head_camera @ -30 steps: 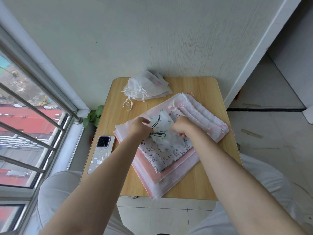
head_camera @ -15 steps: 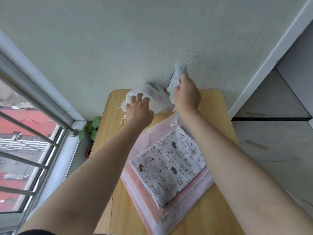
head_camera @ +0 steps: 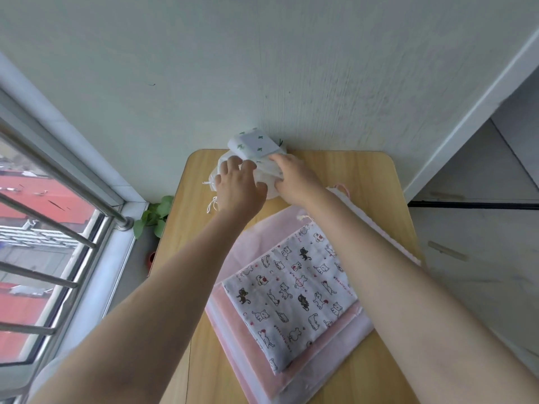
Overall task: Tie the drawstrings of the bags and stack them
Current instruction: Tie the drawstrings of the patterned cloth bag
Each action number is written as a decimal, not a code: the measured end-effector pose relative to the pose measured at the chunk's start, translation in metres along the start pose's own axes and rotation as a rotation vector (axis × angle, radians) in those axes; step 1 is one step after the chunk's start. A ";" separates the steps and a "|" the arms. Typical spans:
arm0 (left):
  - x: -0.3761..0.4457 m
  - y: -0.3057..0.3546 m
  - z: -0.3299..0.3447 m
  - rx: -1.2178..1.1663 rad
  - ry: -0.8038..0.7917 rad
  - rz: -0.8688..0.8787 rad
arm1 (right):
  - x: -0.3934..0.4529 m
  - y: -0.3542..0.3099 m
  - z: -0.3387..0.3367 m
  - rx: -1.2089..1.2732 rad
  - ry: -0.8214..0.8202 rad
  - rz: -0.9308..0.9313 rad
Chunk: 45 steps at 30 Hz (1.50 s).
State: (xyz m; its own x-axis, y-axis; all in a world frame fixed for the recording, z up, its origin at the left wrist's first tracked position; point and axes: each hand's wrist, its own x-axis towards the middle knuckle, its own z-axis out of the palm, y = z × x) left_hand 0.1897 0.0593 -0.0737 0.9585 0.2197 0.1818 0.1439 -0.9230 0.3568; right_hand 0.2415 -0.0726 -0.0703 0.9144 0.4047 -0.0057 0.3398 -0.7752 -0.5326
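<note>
A small white bag with green cactus prints [head_camera: 253, 144] lies on the pile of white mesh bags [head_camera: 221, 170] at the back of the wooden table [head_camera: 367, 176], against the wall. My left hand [head_camera: 237, 186] rests on that pile with its fingers spread and fairly straight. My right hand [head_camera: 291, 179] grips the near edge of the cactus-print bag. Closer to me, a cat-print bag [head_camera: 291, 295] lies flat on top of a stack of pink and translucent bags [head_camera: 323, 345]. The drawstrings of the cactus-print bag are hidden.
A wall stands directly behind the table. Window bars [head_camera: 43, 217] run along the left, with a small green plant [head_camera: 154, 214] in the corner below. A ruffled white bag with a pink cord [head_camera: 341, 186] lies along the table's right side. Tiled floor lies to the right.
My right hand carried the small cactus-print bag from the near stack to the back pile and set it down there. My left hand moved onto that pile. The camera tilted forward.
</note>
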 end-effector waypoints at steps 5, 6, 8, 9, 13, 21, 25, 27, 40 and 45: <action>-0.035 0.030 -0.006 -0.146 -0.101 -0.035 | -0.055 0.011 -0.014 0.009 0.219 0.145; -0.045 0.036 -0.003 -0.109 -0.257 -0.049 | -0.066 0.015 -0.016 -0.036 0.183 0.211; -0.063 0.042 0.004 -0.049 -0.460 -0.056 | -0.088 0.023 -0.017 -0.147 -0.007 0.308; -0.071 0.042 0.009 -0.043 -0.513 -0.065 | -0.096 0.027 -0.015 -0.166 -0.091 0.347; -0.095 0.037 0.027 0.034 -0.597 -0.091 | -0.129 0.042 -0.002 -0.182 -0.073 0.430; -0.106 0.026 0.025 -0.065 -0.484 -0.148 | -0.144 0.051 0.017 -0.178 -0.033 0.467; -0.107 0.021 0.022 -0.112 -0.440 -0.138 | -0.145 0.052 0.014 -0.158 0.101 0.372; -0.108 0.020 0.021 -0.123 -0.451 -0.140 | -0.146 0.048 0.012 -0.142 0.153 0.335; -0.101 0.039 0.009 -0.720 -0.491 -0.435 | -0.151 0.022 -0.001 0.551 -0.097 0.115; -0.097 0.056 0.010 -0.643 -0.569 -0.503 | -0.154 0.024 -0.007 0.606 -0.167 0.092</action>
State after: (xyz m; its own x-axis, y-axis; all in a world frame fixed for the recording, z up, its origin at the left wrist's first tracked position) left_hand 0.1070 -0.0171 -0.0805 0.8223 0.1986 -0.5333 0.5661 -0.3803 0.7314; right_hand 0.1102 -0.1569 -0.0763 0.8706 0.4578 -0.1804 0.0317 -0.4181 -0.9078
